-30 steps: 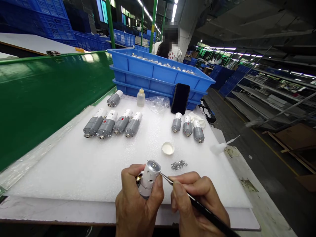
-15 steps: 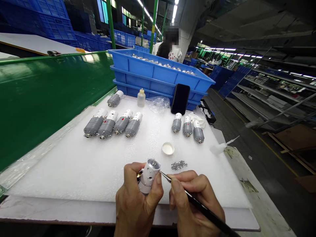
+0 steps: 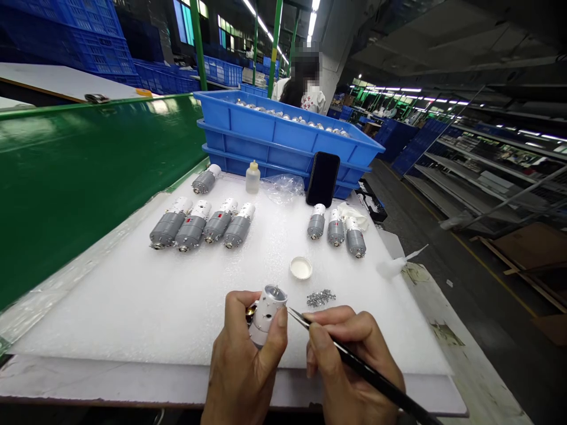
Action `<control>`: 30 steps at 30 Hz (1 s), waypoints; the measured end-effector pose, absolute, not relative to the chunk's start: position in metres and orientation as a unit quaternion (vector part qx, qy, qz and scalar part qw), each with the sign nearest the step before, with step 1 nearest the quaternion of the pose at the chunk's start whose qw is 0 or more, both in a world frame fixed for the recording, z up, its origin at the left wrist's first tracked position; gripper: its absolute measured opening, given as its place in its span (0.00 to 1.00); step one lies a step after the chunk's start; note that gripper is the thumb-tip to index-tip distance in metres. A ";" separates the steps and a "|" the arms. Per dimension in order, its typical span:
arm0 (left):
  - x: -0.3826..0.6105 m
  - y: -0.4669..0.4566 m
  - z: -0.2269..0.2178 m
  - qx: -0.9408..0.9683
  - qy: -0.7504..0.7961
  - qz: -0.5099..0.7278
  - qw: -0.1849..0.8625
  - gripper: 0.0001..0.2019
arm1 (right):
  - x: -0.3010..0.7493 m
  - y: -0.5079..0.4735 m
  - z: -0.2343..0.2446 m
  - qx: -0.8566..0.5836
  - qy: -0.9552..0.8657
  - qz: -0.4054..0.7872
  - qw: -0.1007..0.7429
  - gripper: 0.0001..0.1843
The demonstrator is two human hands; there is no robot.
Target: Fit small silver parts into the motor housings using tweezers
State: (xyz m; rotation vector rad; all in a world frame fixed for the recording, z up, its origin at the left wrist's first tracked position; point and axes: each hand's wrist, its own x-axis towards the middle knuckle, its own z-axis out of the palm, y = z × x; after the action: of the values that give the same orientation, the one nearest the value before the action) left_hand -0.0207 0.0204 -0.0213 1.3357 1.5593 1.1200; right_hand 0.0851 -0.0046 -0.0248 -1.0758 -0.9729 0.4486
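Between thumb and fingers, my left hand (image 3: 245,354) grips a white and grey spacecraft model (image 3: 269,307), its open round end tilted up. My right hand (image 3: 354,354) is closed on black tweezers (image 3: 367,372), whose fine tips stand just right of the model, slightly apart from it. I cannot make out anything between the tips. Beyond my hands lie a small pile of tiny silver parts (image 3: 321,297) and a shallow round white cap (image 3: 301,268) with whitish content.
Several similar models (image 3: 190,227) lie at left; 3 more (image 3: 336,229) lie at right. Behind stand a small bottle (image 3: 253,177), clear plastic (image 3: 283,189), a phone (image 3: 323,179) and stacked blue crates (image 3: 283,133). White foam (image 3: 133,307) covers the table. A person (image 3: 305,88) is beyond the crates.
The tweezer tips have drawn away from the model's side, slightly down and to the right. My left thumb has shifted a little on the model, which stays in my hand.
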 end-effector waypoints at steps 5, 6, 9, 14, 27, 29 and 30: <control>-0.033 0.018 -0.002 0.354 0.484 0.379 0.704 0.21 | 0.106 -0.015 -0.024 -0.453 -0.479 0.186 0.729 0.09; -0.035 0.018 0.001 0.310 0.455 0.355 0.756 0.23 | 0.108 -0.017 -0.023 -0.458 -0.470 0.181 0.732 0.08; -0.040 0.016 0.001 0.191 0.369 0.302 0.858 0.25 | 0.108 -0.021 -0.017 -0.492 -0.437 0.161 0.736 0.08; -0.039 0.016 -0.005 0.074 0.282 0.248 0.924 0.26 | 0.104 -0.024 -0.014 -0.510 -0.436 0.154 0.725 0.08; -0.041 0.014 -0.004 0.156 0.367 0.365 0.841 0.18 | 0.155 0.008 -0.031 -0.576 -0.540 0.222 0.572 0.09; -0.042 0.015 -0.003 0.176 0.395 0.381 0.817 0.17 | 0.159 0.016 -0.035 -0.589 -0.547 0.237 0.545 0.10; -0.042 0.016 -0.003 0.176 0.401 0.385 0.813 0.16 | 0.160 0.018 -0.036 -0.593 -0.551 0.241 0.536 0.10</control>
State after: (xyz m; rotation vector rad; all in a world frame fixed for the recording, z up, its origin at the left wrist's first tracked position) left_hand -0.0420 0.0161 -0.0034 0.3749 0.8552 0.8215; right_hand 0.1599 0.0185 -0.0361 -1.4130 -1.3114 0.5729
